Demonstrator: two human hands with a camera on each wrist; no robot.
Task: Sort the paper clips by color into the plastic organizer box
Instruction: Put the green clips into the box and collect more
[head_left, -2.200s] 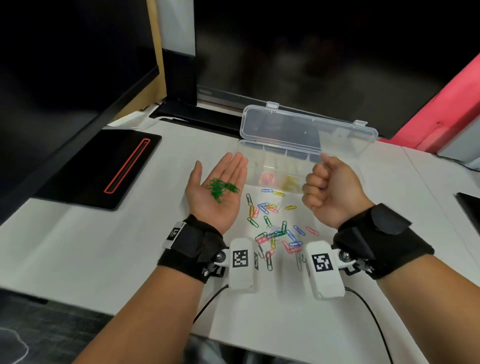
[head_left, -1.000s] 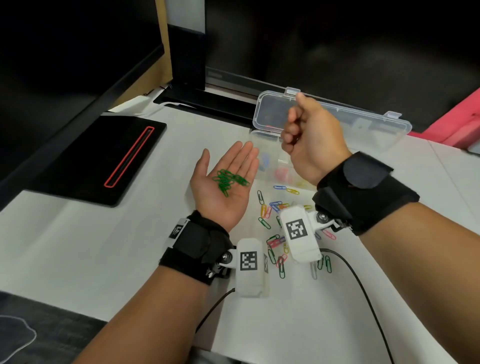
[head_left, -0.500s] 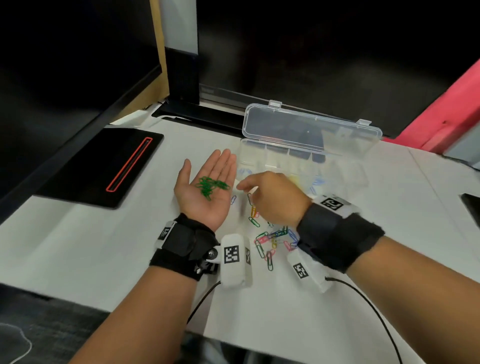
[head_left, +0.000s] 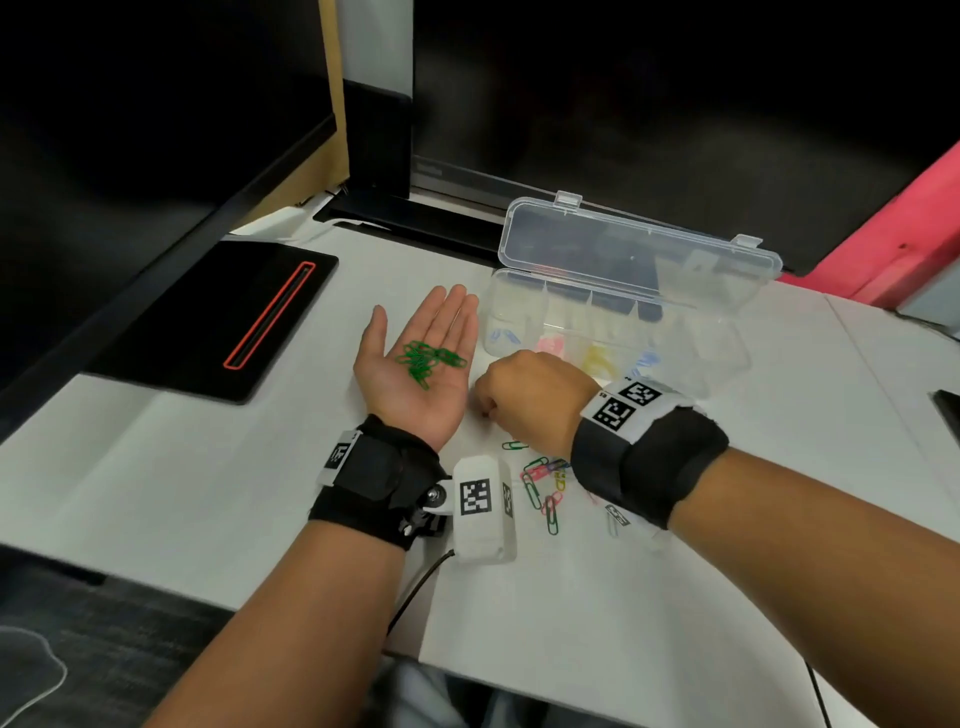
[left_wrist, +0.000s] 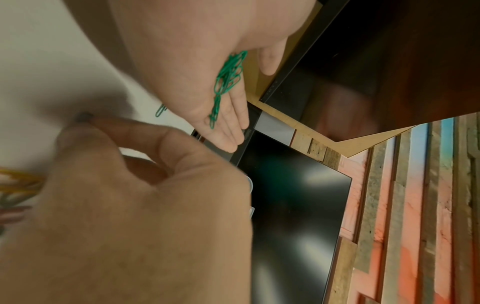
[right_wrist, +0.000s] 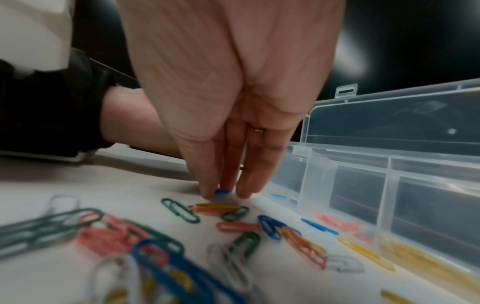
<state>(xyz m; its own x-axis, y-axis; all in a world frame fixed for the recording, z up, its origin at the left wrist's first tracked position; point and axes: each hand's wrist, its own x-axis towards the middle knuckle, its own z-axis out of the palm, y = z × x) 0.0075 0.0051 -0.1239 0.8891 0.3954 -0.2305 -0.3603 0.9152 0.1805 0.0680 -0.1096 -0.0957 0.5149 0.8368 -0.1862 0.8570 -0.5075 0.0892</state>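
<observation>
My left hand (head_left: 415, 374) lies palm up on the white table, fingers straight, with several green paper clips (head_left: 428, 358) loose on the palm; the left wrist view also shows these green clips (left_wrist: 226, 80). My right hand (head_left: 524, 395) reaches down just right of that palm. Its thumb and fingertips (right_wrist: 207, 194) pinch a blue paper clip (right_wrist: 222, 192) lying on the table. A mixed pile of colored clips (head_left: 543, 483) lies under my right wrist, spread out (right_wrist: 155, 236) in the right wrist view. The clear organizer box (head_left: 722, 358) stands behind with its lid (head_left: 639, 249) open; blue, pink and yellow clips sit in its front compartments.
A black pad with a red outline (head_left: 218, 322) lies at the left. A dark monitor stand (head_left: 379, 156) rises behind the box. A black object (head_left: 948, 415) pokes in at the right edge. The table's front edge runs just below my forearms.
My right hand, a raised fist near the box lid a second ago, has come down to the table beside the left palm and closed its fingertips on a blue clip. The left hand stays put.
</observation>
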